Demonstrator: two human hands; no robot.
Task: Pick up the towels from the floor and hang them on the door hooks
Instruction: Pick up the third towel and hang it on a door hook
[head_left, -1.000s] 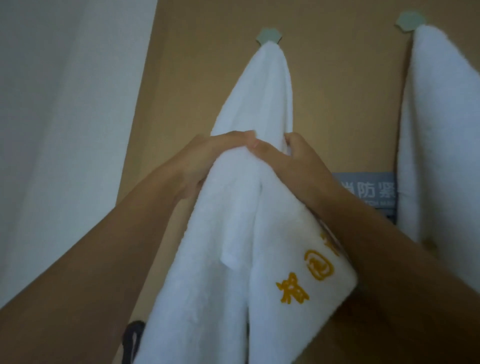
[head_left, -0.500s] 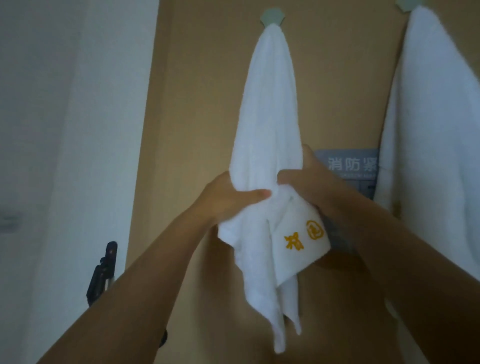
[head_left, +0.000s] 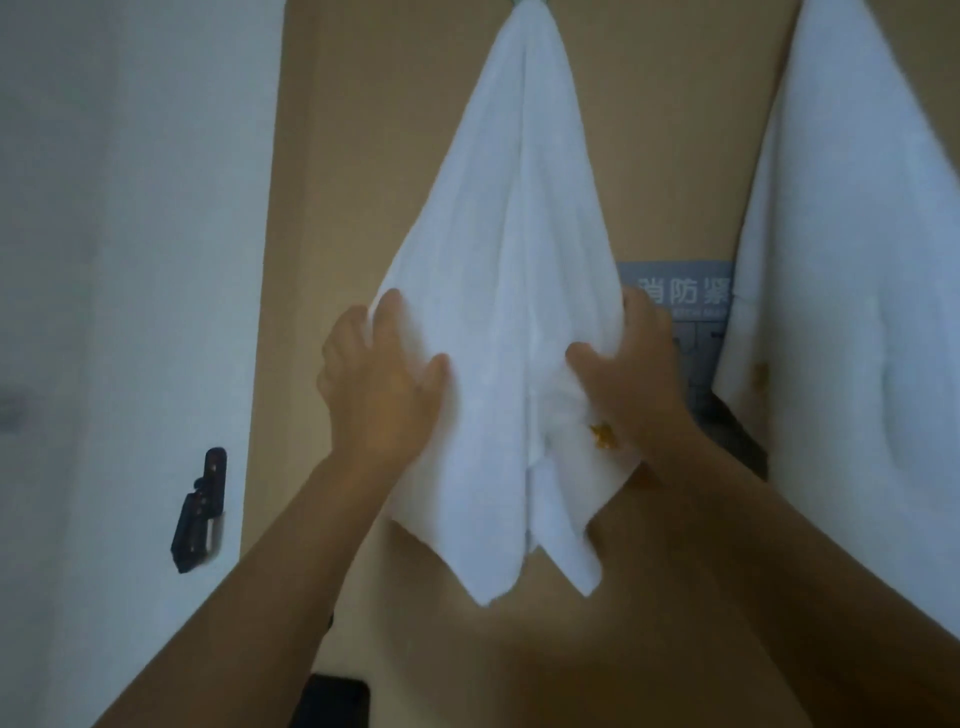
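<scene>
Now your left hand (head_left: 379, 384) grips the left edge of the white towel (head_left: 519, 234), fingers curled behind the cloth and thumb pressed on its front. Your right hand (head_left: 628, 374) grips the right edge the same way, just above the yellow embroidery (head_left: 602, 434). The towel hangs against the tan door (head_left: 363, 156) from a hook (head_left: 529, 2), of which only a sliver shows at the top of the view. Between your hands it fans into a wide triangle, narrow at the hook, with soft vertical folds and two pointed corners dangling below. The cloth looks like thick, matte terry. A second white towel (head_left: 857, 260) hangs to the right, partly covering a grey sign (head_left: 680, 291) with pale characters. The door's surface is smooth and flat. Left of it, a black metal fitting (head_left: 200, 512) sits on the white wall (head_left: 130, 260).
</scene>
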